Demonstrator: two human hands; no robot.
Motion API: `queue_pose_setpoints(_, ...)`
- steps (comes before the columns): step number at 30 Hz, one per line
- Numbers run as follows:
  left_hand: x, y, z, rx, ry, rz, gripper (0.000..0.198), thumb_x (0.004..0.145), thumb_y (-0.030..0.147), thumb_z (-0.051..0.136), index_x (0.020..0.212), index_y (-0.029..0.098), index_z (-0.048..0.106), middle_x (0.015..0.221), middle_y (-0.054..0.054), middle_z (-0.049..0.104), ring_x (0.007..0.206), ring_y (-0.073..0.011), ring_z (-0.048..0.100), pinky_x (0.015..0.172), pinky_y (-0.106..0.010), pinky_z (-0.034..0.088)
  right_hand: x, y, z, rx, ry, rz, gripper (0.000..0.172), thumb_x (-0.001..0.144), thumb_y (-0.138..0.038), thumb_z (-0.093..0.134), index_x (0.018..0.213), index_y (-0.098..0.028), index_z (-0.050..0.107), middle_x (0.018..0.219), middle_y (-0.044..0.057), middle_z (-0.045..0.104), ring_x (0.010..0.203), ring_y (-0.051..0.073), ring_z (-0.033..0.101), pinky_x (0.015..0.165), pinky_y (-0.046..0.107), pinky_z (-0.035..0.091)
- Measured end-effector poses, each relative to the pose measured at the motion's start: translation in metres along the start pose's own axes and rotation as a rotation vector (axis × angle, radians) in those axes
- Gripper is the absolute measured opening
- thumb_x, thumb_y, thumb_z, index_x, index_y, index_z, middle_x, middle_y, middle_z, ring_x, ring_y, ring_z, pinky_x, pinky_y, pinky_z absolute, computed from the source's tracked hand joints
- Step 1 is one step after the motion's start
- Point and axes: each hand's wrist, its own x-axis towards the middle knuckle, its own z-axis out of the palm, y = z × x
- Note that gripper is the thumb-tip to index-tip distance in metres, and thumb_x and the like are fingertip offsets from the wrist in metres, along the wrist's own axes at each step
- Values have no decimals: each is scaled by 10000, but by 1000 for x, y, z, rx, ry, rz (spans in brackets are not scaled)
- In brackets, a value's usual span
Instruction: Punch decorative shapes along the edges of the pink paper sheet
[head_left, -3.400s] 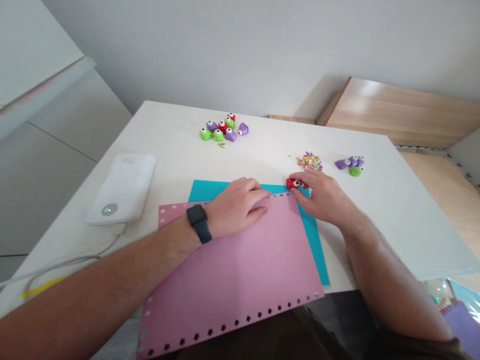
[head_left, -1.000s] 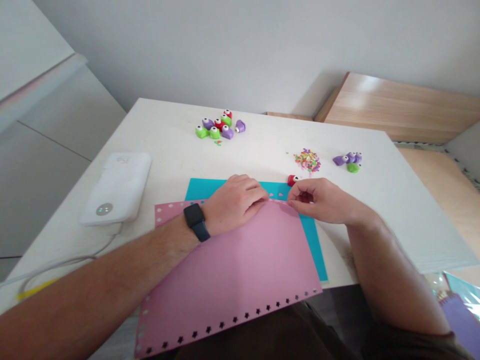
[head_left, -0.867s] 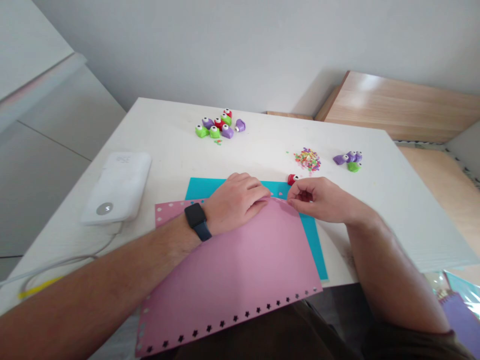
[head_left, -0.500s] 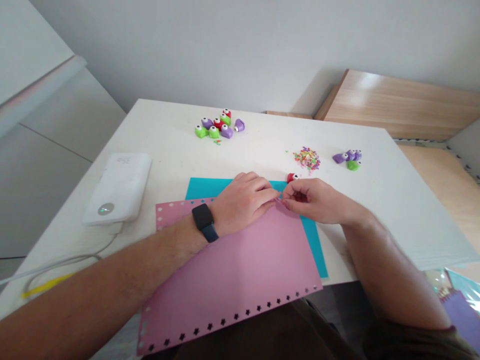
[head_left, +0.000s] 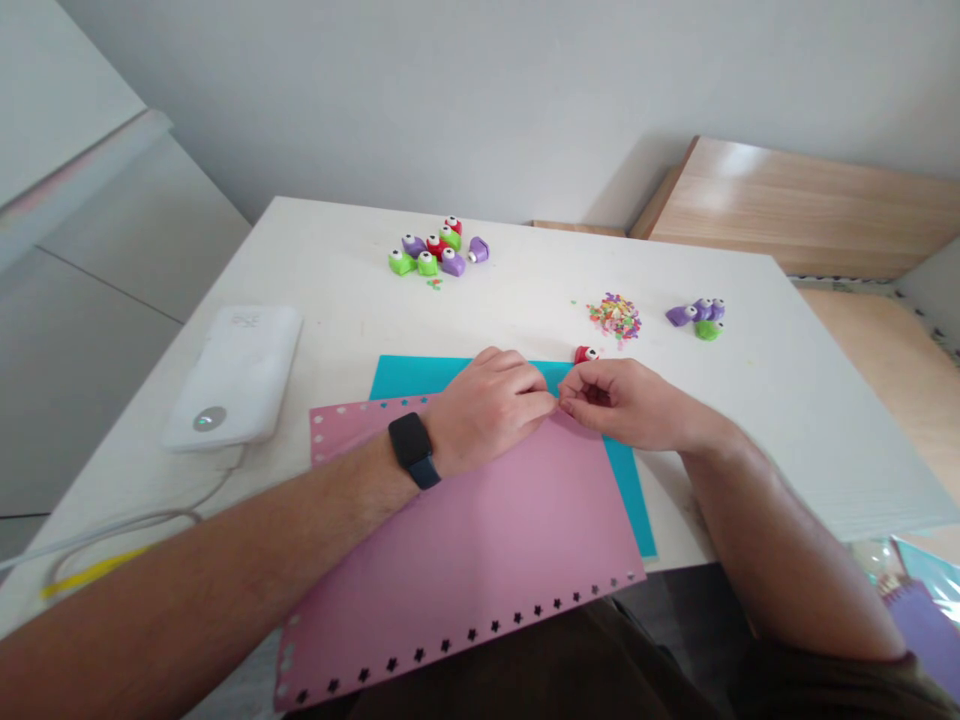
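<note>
A pink sheet of paper (head_left: 495, 530) with star-shaped holes along its near edge lies over a blue sheet (head_left: 409, 375), sticking out past the table's front edge. My left hand (head_left: 499, 405), a dark watch on its wrist, is closed at the far edge of the pink sheet, fingers bent over it. Thumb and index finger of my right hand (head_left: 622, 400) pinch the same edge near its right corner, almost touching my left fingertips. The fingers hide what the paper looks like there. Just beyond my right hand stands a small red craft punch (head_left: 585, 354) with an eye on it.
Several punches (head_left: 427, 262) cluster at the back left, and more purple and green punches (head_left: 681, 316) stand at the right. A pile of colourful paper cut-outs (head_left: 616, 317) lies between. At the left is a white power bank (head_left: 236, 375) with a cable (head_left: 217, 488).
My fingertips have shifted slightly at the paper's far edge, and my left fingers are a little more curled. The sheets and punches stay where they were.
</note>
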Motion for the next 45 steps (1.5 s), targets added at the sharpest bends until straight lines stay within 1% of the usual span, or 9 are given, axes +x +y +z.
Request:
queue_pose_setpoints(6,-1,0,1,-11,14,9,226,1076,265,579,975,206,773,989,-55,736,974,-212,613,890,-382,457,0,0,-1,-1,-12,7,198,994,-339,609,849,-205,626,716,-37,572,644,115,472,585,264,374)
queue_pose_setpoints(12,-1,-1,3,-56,40,-20,200,1070,265,595,985,209,767,995,-44,747,959,-204,617,877,-379,448,-1,2,-1,38,-18,-4,225,1008,-373,605,860,-204,625,720,-38,554,646,114,460,580,256,365)
queue_pose_setpoints(15,-1,0,3,-83,37,-34,198,1070,284,596,995,209,763,991,-43,747,951,-204,622,876,-378,452,-1,1,-1,43,-28,6,220,1006,-371,601,862,-206,622,721,-36,554,648,116,457,577,256,358)
queue_pose_setpoints(21,0,2,3,-121,27,-58,240,1086,326,578,979,197,750,988,-54,754,953,-194,645,890,-372,459,0,-3,0,26,-46,14,191,988,-339,604,856,-204,629,727,-29,580,663,120,489,595,250,381)
queue_pose_setpoints(26,0,2,2,-90,23,-43,252,1087,315,567,958,204,753,957,-51,743,923,-193,625,875,-373,449,0,-3,0,2,-39,13,194,988,-342,601,862,-200,644,725,-30,593,657,117,496,594,251,385)
queue_pose_setpoints(35,-2,1,2,-65,-1,1,249,1078,291,568,940,213,760,979,-50,722,948,-200,603,893,-380,438,1,-2,0,-21,-36,11,176,979,-327,592,870,-201,650,723,-32,596,649,114,500,593,254,378)
queue_pose_setpoints(38,-2,2,2,-67,-11,2,256,1080,294,562,945,214,763,982,-52,721,954,-203,602,895,-384,438,1,-1,0,-23,-27,14,172,977,-326,599,865,-204,647,723,-29,601,648,118,500,593,259,378)
queue_pose_setpoints(45,-3,2,2,-107,14,-31,238,1092,296,552,999,220,758,1001,-55,739,961,-196,617,904,-377,445,0,-1,-4,28,29,17,212,971,-365,637,833,-204,640,716,-30,579,655,122,483,606,263,390)
